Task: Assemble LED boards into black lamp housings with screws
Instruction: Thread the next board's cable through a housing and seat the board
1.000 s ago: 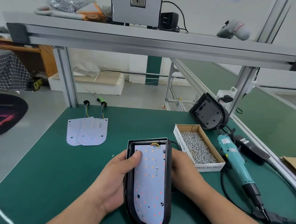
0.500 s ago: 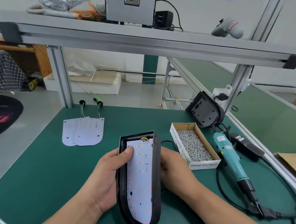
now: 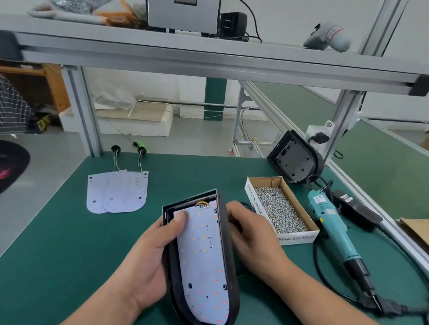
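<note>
Housing: the black lamp housing is held over the green table, open face up and its rounded end toward the person.
LED board: the LED board lies inside the housing, its wires at the far, square end.
Left hand: the left hand grips the housing's left wall from below, thumb pressed flat on the board's far left corner, as before.
Right hand: the right hand curls against the right wall; its fingertips are hidden, so a firm grip cannot be told.
Change: compared with a second ago, the housing is rolled leftward and its right wall shows broader.
Nearby: the screw box, electric screwdriver and spare boards lie on the table as before.
</note>
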